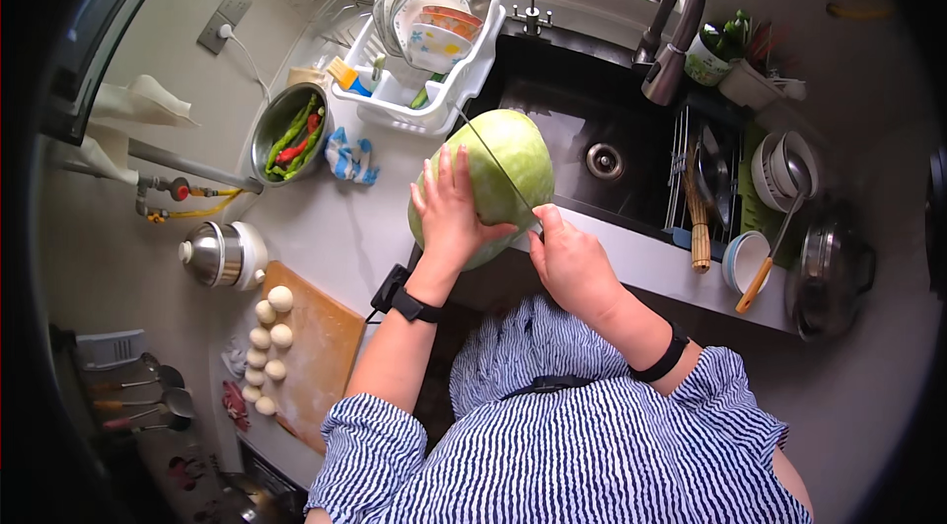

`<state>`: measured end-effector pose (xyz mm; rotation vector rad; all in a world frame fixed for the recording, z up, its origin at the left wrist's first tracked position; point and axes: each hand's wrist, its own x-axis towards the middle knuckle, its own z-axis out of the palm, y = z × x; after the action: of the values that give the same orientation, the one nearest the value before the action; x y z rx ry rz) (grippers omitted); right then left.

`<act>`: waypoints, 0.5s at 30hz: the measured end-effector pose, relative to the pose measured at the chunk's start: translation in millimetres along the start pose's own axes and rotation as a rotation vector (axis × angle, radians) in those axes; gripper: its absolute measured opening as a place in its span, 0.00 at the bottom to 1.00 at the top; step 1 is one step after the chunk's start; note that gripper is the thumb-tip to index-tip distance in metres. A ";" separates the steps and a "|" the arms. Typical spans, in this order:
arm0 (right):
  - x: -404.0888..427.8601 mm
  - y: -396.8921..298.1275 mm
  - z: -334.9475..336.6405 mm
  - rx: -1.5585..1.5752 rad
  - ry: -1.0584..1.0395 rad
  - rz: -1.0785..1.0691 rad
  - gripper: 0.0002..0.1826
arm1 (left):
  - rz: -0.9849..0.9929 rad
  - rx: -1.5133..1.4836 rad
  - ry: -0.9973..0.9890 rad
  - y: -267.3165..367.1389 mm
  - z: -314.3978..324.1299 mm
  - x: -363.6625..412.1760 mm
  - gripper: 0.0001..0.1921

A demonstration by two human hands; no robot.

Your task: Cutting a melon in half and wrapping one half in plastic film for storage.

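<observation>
A large pale-green melon or gourd (pixel 510 154) rests at the counter's front, beside the sink's left edge. My left hand (pixel 453 202) lies spread flat on its left side, pressing against the rind with the fingers pointing away from me. In my right hand (pixel 577 257) is the handle of a knife, gripped at the near right of the melon. The thin knife blade (pixel 496 159) runs diagonally across the top of the rind, its tip reaching past the far left side. How deep the edge sits in the rind I cannot tell.
A white dish rack (pixel 414 126) with plates stands behind the melon. Left are a metal bowl (pixel 260 146) of peppers, a blue-and-white cloth (pixel 351 158) and a wooden board (pixel 325 354) with several dough balls (pixel 281 335). A black sink (pixel 570 102) and faucet (pixel 669 69) are at right.
</observation>
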<state>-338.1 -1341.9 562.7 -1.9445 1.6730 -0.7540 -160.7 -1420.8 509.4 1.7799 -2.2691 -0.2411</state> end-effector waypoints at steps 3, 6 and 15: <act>4.1 -5.2 -4.6 -0.007 -0.057 0.042 0.13 | -0.004 0.007 0.007 -2.0 3.9 -2.4 0.75; 9.1 -10.9 -11.7 -0.008 -0.128 0.100 0.12 | -0.020 0.008 0.018 -1.0 4.0 -5.3 0.76; 25.1 -34.5 -21.9 -0.132 -0.250 0.181 0.12 | -0.077 0.004 0.007 -0.1 3.2 -10.6 0.73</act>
<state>-324.7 -1361.4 604.5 -1.8531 1.7482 -0.3257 -159.2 -1410.6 505.4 1.8694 -2.2009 -0.2438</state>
